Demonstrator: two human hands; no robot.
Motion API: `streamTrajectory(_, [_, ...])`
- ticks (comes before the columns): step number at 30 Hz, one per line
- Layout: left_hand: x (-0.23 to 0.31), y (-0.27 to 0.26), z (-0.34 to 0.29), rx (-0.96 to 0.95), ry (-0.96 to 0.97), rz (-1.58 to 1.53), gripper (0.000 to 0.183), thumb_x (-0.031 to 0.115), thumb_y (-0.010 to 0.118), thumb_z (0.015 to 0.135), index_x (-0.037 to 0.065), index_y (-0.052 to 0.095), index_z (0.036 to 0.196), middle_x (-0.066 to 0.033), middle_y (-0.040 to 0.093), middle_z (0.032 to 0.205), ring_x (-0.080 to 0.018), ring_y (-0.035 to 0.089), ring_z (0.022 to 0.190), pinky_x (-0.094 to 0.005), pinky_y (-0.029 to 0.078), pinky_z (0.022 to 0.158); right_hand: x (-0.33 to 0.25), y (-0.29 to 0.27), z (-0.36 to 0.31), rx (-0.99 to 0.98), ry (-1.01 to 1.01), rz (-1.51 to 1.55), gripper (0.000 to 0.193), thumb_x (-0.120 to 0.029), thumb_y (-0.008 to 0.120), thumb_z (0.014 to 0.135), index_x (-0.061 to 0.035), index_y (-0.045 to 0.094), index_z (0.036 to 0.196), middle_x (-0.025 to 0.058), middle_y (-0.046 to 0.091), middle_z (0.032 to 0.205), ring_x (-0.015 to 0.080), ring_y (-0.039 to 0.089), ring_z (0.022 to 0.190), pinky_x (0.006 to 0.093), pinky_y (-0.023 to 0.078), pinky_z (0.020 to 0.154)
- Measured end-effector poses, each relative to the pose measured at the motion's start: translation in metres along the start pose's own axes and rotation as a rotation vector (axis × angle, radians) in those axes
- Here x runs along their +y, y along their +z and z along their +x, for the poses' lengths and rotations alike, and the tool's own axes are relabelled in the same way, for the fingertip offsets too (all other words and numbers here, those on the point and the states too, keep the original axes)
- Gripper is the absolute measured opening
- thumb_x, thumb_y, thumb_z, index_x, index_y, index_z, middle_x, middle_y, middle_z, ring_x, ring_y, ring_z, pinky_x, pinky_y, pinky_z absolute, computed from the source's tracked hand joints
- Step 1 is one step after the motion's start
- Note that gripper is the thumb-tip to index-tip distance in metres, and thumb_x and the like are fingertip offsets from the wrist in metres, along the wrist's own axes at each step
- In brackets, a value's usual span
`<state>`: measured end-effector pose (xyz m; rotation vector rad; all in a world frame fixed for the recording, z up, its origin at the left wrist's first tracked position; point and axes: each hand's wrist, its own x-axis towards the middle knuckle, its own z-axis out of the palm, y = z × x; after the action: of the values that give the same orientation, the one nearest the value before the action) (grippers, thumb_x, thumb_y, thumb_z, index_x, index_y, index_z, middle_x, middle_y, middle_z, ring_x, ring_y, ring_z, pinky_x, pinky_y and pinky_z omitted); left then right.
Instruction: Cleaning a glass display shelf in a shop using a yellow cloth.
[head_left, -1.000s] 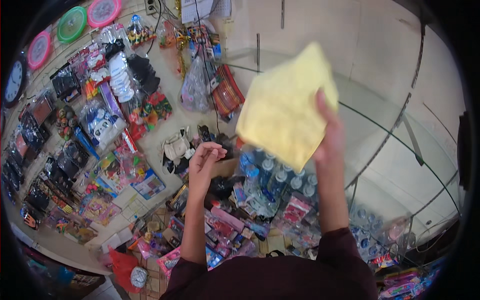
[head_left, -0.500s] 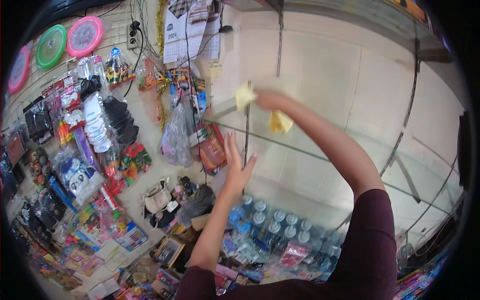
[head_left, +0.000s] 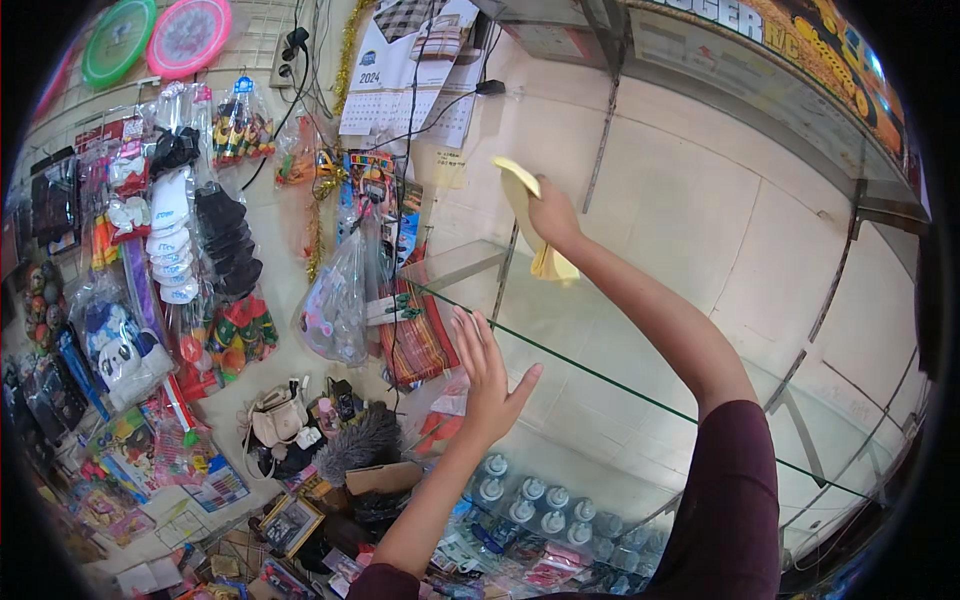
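A yellow cloth [head_left: 522, 205] is bunched in my right hand [head_left: 556, 216], whose fingers are closed round it. Part of the cloth stands up past the fingers and a fold hangs below them. This hand is raised above a glass shelf [head_left: 600, 374], in front of the pale wall [head_left: 670, 210]; whether the cloth touches the wall I cannot tell. Lower and to the left, my left hand [head_left: 488, 385] has its fingers spread and holds nothing. Its fingertips overlap the shelf's left end in the picture; contact is unclear.
Another shelf bearing a printed box [head_left: 800, 60] juts out at the upper right. Several bottles [head_left: 550, 510] stand below the glass. Packaged goods [head_left: 170, 240] hang on the left wall, near a calendar [head_left: 400, 90] and dangling cables. Mixed wares, including a picture frame [head_left: 290, 523], crowd the lower left.
My right hand and the cloth have shifted right and slightly down in the picture. The left hand appears a little lower. The whole view has tilted, showing more of the upper shelf.
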<state>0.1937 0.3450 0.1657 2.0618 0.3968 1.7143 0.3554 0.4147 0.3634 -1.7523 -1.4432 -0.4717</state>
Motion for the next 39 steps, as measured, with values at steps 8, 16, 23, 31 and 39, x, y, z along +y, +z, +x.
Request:
streamTrajectory(8, [0.0,-0.007,-0.003,-0.026,-0.015,-0.015,0.096,0.038,0.059,0.084,-0.001,-0.006,0.142,-0.0258,-0.014,0.147,-0.0416,-0.011,0.136,-0.0513,-0.001,0.107,0.017,0.086,-0.005,-0.621,-0.349,-0.251,0.048,-0.035,0.048,0.086,-0.0052,0.047,0.124,0.0226,0.056,0.114,0.0386,0.052,0.108,0.0451,0.04,0.092])
streamTrajectory(16, [0.005,-0.012,-0.001,-0.082,-0.022,-0.073,0.097,0.038,0.06,0.083,-0.001,-0.007,0.142,-0.0265,-0.013,0.147,-0.0414,-0.005,0.136,-0.0503,-0.001,0.107,0.031,0.095,-0.003,-0.336,-0.219,-0.329,0.036,-0.014,0.048,0.082,-0.0064,0.053,0.116,0.0224,0.06,0.106,0.0368,0.057,0.098,0.0446,0.045,0.082])
streamTrajectory(23, [0.006,-0.026,-0.001,-0.154,-0.045,-0.071,0.098,0.037,0.063,0.081,0.003,-0.005,0.144,-0.0249,-0.012,0.148,-0.0416,0.001,0.136,-0.0496,0.003,0.108,0.042,0.095,0.023,-0.044,-0.135,-0.158,0.031,-0.006,0.05,0.077,-0.0058,0.056,0.107,0.0215,0.061,0.099,0.0367,0.059,0.093,0.0447,0.046,0.08])
streamTrajectory(31, [0.008,-0.034,-0.001,-0.203,-0.064,-0.14,0.095,0.036,0.064,0.081,0.006,0.0,0.145,-0.0213,-0.01,0.149,-0.041,0.004,0.136,-0.0484,0.009,0.108,0.063,0.109,0.025,-0.348,-0.408,-0.26,0.039,-0.007,0.057,0.072,-0.0138,0.057,0.111,0.0173,0.063,0.097,0.0362,0.059,0.093,0.0433,0.047,0.078])
streamTrajectory(39, [0.0,-0.04,-0.002,-0.229,-0.039,-0.086,0.094,0.035,0.064,0.08,0.006,0.002,0.145,-0.0213,-0.007,0.15,-0.041,0.008,0.135,-0.0474,0.01,0.108,0.042,0.082,0.037,-0.019,-0.569,-0.591,0.015,-0.004,0.054,0.075,-0.0052,0.058,0.089,0.0144,0.061,0.083,0.0313,0.06,0.088,0.0412,0.049,0.073])
